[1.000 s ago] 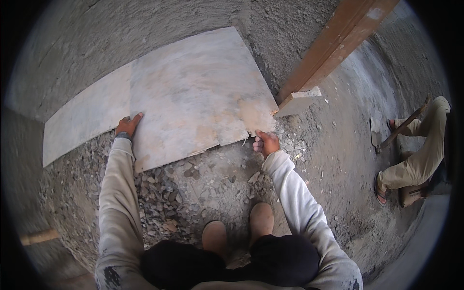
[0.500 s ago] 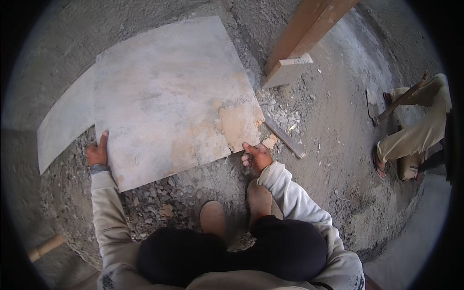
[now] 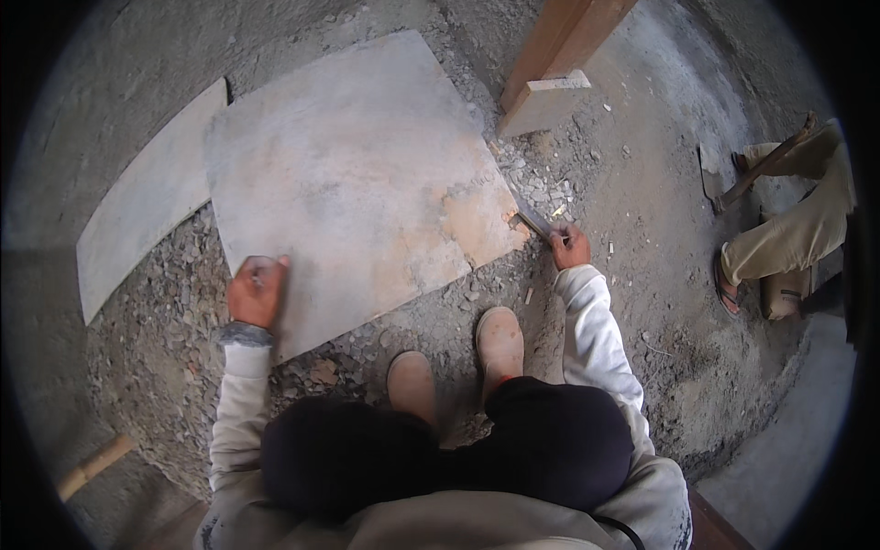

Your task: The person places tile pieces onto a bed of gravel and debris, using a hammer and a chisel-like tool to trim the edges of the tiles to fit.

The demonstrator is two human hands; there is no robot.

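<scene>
A large pale board (image 3: 357,165) with a worn, peeling corner lies over the rubble in front of me. My left hand (image 3: 257,291) is closed at the board's left edge; whether the edge is between its fingers is hidden. Beyond the board's near right corner, my right hand (image 3: 570,247) grips the near end of a narrow, flat dark bar (image 3: 539,221). The bar's far end meets the board's right edge beside the peeling patch. A second pale panel (image 3: 147,202), long and curved-looking, lies to the left of the board.
Broken stone (image 3: 170,316) covers the ground at left. A wooden post (image 3: 559,41) stands at the back, a short plank (image 3: 547,103) against its foot. At right are another person's legs (image 3: 793,225) and a wooden-handled tool (image 3: 765,170). My shoes (image 3: 500,344) are near the board.
The large board has shifted right, opening a gap beside the left panel. My right hand has left the board's near corner and taken hold of the bar. My left hand has moved right, its fingers now curled.
</scene>
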